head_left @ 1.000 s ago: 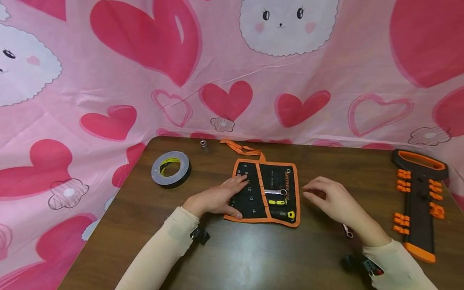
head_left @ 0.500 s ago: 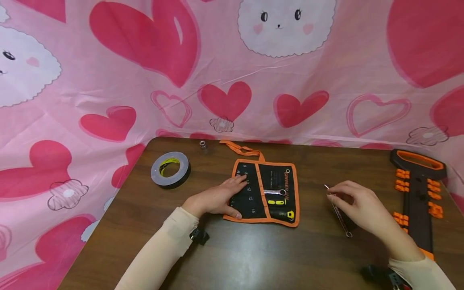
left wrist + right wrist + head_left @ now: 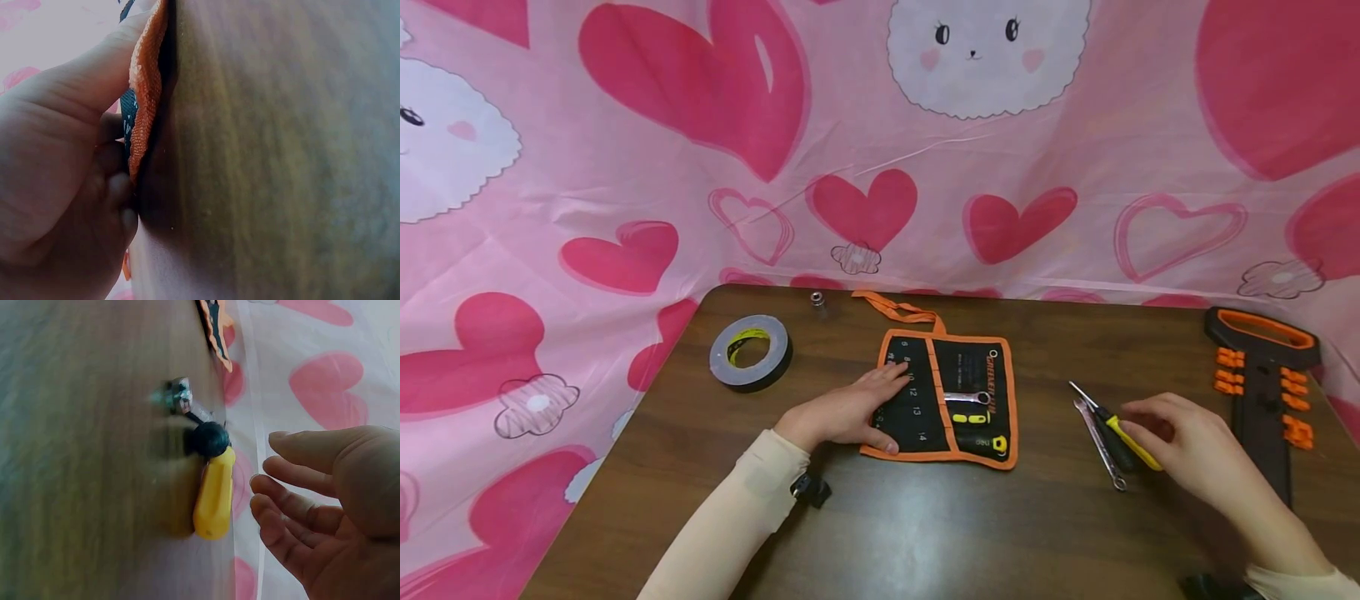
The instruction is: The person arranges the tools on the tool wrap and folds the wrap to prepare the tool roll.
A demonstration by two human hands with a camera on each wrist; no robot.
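Pouch (image 3: pixel 947 400) at the centre of the frame is pinned flat to the table (image 3: pixel 925 533), so it seemingly cannot slide: the left hand (image 3: pixel 850 412) is laid palm-down on its left flap, with the thumb seen pressed along the orange edge (image 3: pixel 145 87) in the wrist view. To the right, a yellow-handled screwdriver (image 3: pixel 1123 433) is lying on the table beside a thin wrench (image 3: pixel 1099 444). The right hand (image 3: pixel 1187 446) is held just next to the handle (image 3: pixel 214 494), fingers loosely bent and apart, nothing gripped.
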